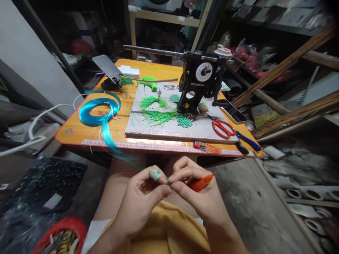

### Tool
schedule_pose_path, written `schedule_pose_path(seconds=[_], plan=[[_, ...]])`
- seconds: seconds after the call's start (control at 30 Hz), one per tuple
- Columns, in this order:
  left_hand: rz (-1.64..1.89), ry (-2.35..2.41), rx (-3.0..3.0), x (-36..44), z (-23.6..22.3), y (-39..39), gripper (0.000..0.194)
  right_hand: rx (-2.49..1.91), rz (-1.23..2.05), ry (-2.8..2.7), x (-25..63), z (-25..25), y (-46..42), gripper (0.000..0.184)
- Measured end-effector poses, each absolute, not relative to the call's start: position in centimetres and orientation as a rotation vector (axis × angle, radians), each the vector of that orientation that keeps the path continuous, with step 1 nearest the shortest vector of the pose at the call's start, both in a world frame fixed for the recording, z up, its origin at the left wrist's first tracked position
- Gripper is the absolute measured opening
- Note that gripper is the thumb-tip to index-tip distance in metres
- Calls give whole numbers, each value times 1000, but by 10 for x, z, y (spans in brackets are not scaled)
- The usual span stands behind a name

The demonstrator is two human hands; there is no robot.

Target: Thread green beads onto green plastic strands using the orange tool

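Note:
Over my lap, both hands meet with their fingertips together. My left hand pinches thumb against fingers, and a pale green wrap covers part of one finger. Between the touching fingertips shows a bit of a small teal-green piece, mostly hidden. Pinched at the same spot is my right hand, which also keeps an orange-handled tool tucked in its palm, its thin tip pointing up and right. Just beyond the hands, a hank of shiny blue strands trails off the table edge toward my lap.
On the orange table lies a white board with green strand bundles, teal beads and a black hand-cranked winder. Red-handled scissors, blue pliers, an orange cutter and a phone sit at right.

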State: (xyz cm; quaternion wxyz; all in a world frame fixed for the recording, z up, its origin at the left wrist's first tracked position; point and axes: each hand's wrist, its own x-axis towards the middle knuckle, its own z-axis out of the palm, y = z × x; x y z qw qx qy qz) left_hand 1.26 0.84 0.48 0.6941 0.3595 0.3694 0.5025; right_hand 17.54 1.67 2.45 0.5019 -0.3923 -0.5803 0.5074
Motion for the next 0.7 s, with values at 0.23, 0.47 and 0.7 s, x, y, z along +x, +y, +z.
schedule_pose_path(seconds=[0.23, 0.47, 0.7], plan=[[1149, 866, 939, 14, 5, 6, 7, -900, 1280, -1280, 179, 21, 14, 6], [1206, 917, 1057, 7, 4, 14, 9, -553, 1648, -951, 184, 22, 9, 5], [1216, 746, 680, 7, -1, 16, 16, -983, 1636, -1020, 181, 28, 2, 21]])
